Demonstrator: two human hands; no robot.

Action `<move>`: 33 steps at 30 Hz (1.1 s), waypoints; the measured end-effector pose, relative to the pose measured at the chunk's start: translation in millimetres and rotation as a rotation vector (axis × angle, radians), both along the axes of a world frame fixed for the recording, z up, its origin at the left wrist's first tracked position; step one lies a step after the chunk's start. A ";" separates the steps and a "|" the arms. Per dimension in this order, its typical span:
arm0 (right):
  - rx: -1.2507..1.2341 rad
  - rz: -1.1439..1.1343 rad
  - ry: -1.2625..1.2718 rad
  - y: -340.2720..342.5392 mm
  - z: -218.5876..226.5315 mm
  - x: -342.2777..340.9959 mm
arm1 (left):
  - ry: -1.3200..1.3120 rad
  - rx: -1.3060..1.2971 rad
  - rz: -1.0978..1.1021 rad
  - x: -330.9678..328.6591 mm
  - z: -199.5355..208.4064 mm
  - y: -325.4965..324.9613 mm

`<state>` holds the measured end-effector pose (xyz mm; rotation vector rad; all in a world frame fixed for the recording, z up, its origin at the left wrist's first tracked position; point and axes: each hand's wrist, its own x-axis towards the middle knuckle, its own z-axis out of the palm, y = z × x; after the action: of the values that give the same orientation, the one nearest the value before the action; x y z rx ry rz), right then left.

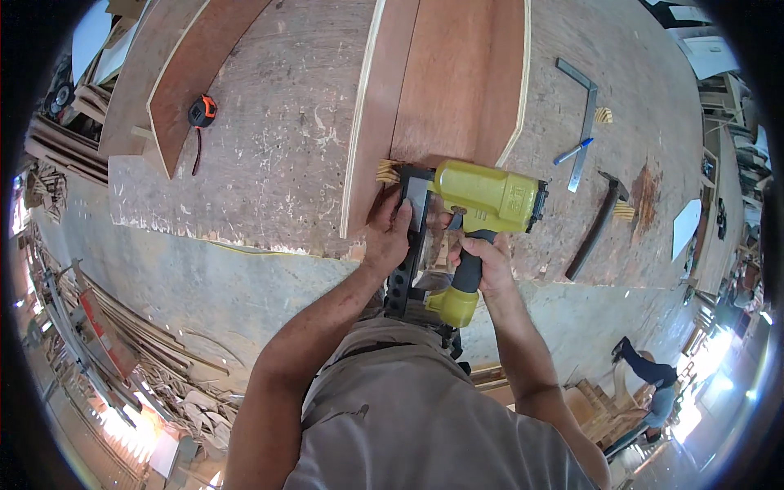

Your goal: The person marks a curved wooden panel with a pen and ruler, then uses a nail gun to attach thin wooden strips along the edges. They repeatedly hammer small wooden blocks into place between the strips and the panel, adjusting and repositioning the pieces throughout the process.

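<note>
My right hand is wrapped around the black grip of a yellow-green nail gun. Its long dark magazine runs down toward my body, and its nose end lies by a small striped plywood block. That block sits at the near end of a wooden channel, beside its left side panel. My left hand is closed between this panel and the magazine, thumb against the magazine's side. What its curled fingers hold just below the block is hidden.
On the worktable, another panel assembly and an orange-black tape measure lie left. At right are a metal square, a blue pen, a hammer and striped blocks. A person bends in the right background.
</note>
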<state>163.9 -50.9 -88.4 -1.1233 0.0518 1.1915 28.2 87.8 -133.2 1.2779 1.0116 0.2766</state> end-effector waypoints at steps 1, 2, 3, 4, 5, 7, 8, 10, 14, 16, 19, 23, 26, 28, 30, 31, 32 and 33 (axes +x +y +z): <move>-0.005 0.002 0.008 -1.3 -3.3 -0.5 | 0.016 0.068 -0.019 -0.3 1.2 1.2; -0.011 0.005 0.015 -2.1 -5.5 -1.1 | 0.031 0.136 -0.038 -0.4 2.0 2.2; -0.014 0.000 0.015 -1.4 -4.9 -1.9 | 0.048 0.204 -0.054 -1.3 1.7 2.8; -0.017 -0.005 0.014 -0.1 -3.0 -2.7 | 0.016 0.160 -0.048 -2.2 0.4 3.0; -0.021 -0.009 0.014 1.1 -1.7 -3.4 | -0.016 0.116 -0.041 -3.1 -1.3 3.2; -0.021 -0.005 0.012 2.1 -0.5 -2.7 | -0.049 0.080 -0.034 -2.5 -3.2 2.6; -0.022 -0.001 0.011 2.1 -0.3 -2.8 | -0.046 0.089 -0.033 -2.5 -4.0 2.1; -0.036 -0.018 0.018 1.4 -1.3 -3.4 | -0.041 0.085 -0.034 -2.6 -5.2 1.4; 0.032 0.028 0.048 6.1 4.3 -1.0 | -0.029 0.085 -0.052 -5.1 -9.5 1.3; 0.004 0.054 0.008 7.0 4.9 1.2 | -0.017 0.057 -0.056 -2.8 -3.9 3.3; 0.011 0.059 0.009 3.4 2.5 1.5 | -0.014 -0.006 -0.045 -2.7 2.5 2.9; 0.034 0.029 0.018 -0.6 5.4 -2.9 | -0.009 -0.035 -0.029 -2.7 13.6 -1.1; 0.031 0.024 0.020 -8.0 4.2 -6.4 | -0.065 -0.060 -0.014 -8.0 6.0 -5.9; 0.032 0.034 0.030 -9.9 4.0 -5.9 | -0.091 -0.071 -0.014 -7.9 7.1 -6.6; 0.037 0.037 0.051 -12.0 1.7 -6.5 | -0.076 -0.102 -0.016 -8.6 12.0 -6.6; 0.042 0.034 0.066 -13.5 -1.1 -7.4 | -0.081 -0.094 -0.007 -8.9 12.8 -7.5; 0.047 0.032 0.081 -14.5 -3.0 -8.2 | -0.085 -0.086 0.003 -9.4 13.4 -8.7; 0.053 0.042 0.071 -13.5 -2.4 -8.1 | -0.090 -0.076 0.013 -9.9 13.8 -9.1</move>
<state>155.8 -64.4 -90.8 -1.0399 0.0510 1.2632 18.3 78.7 -119.4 1.1804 0.9453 0.3009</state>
